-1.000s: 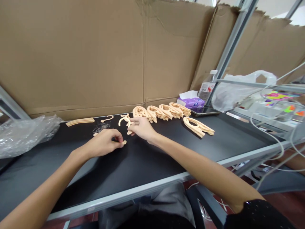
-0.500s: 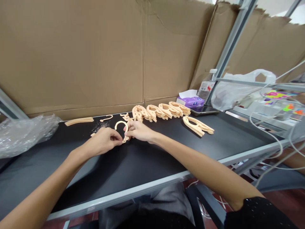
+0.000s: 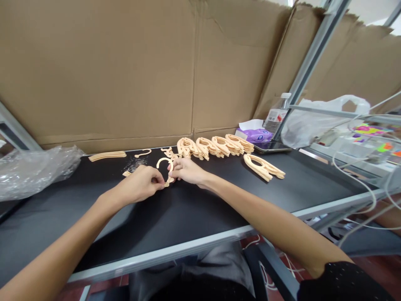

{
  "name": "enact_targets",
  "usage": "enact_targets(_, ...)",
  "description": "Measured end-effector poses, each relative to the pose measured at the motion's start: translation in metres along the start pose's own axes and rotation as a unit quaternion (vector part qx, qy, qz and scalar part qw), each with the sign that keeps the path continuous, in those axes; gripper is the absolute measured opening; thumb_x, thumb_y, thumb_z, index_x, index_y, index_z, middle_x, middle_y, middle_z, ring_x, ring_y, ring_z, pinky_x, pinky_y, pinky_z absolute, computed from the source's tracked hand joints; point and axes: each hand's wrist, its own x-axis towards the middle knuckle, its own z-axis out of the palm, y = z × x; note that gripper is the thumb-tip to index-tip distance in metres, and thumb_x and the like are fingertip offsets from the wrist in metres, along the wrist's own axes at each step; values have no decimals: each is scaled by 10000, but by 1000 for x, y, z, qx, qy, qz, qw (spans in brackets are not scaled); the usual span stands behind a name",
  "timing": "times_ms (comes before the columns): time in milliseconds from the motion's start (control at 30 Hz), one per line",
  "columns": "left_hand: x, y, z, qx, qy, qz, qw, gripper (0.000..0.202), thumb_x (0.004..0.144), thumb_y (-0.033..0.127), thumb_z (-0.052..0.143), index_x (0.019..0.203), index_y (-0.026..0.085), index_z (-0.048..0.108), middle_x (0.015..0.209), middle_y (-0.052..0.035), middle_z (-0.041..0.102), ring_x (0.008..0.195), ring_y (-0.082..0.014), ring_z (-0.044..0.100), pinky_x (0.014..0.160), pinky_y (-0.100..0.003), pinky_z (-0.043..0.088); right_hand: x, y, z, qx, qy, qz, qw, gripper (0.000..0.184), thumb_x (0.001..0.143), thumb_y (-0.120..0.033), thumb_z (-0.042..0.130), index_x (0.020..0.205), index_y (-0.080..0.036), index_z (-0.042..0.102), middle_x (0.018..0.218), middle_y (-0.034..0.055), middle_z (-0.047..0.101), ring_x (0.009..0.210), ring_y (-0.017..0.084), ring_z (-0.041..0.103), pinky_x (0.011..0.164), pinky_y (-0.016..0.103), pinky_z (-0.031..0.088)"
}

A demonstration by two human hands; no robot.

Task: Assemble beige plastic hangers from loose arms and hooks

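A cream plastic hanger hook (image 3: 162, 160) stands upright between my hands, its open curve facing left. My right hand (image 3: 187, 171) is closed on the side of the hook. Down at its base, my left hand (image 3: 142, 182) pinches the small connecting piece (image 3: 168, 182); the fingers partly hide the joint. Behind my right fingers lie several small cream parts (image 3: 169, 153). Another loose hook (image 3: 143, 153) rests farther back on the left, and a small cream piece (image 3: 126, 173) shows just beyond my left hand.
Folded hangers (image 3: 205, 147) stand in a row along the cardboard wall (image 3: 125, 75). More folded hangers (image 3: 264, 167) lie at the right. Cream strips (image 3: 107, 156) and plastic wrap (image 3: 37, 171) are on the left. A tissue pack (image 3: 257, 135), bottle (image 3: 277, 113) and tablet (image 3: 272, 146) sit back right.
The camera view has shifted slightly, so everything appears a little farther right. Both hands keep their grip on the hook and its base, with only slight finger movement.
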Motion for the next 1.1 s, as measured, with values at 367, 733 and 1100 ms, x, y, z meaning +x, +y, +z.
enact_targets(367,0,4,-1,14,-9,-2,1000,216,799,256,554,794,203,764,776,-31,758,671,-177,655,608,-248,432,6,10,-5,-13,-20,-35,999,201,723,30,662,731,-140,555,533,-30,640,489,87,606,498,164,444)
enact_targets(733,0,4,2,34,4,30,999,236,805,255,552,758,200,776,781,-69,761,668,-182,648,609,-258,414,10,13,-8,-65,-31,-46,996,220,725,20,659,702,-154,527,519,-40,622,474,87,590,494,169,431)
enact_targets(1100,0,3,-1,57,5,32,998,246,812,271,542,744,192,766,745,-53,756,632,-166,632,593,-251,395,4,16,-2,-155,-2,-111,982,180,724,-57,655,703,-174,520,542,-53,609,509,100,596,586,203,456)
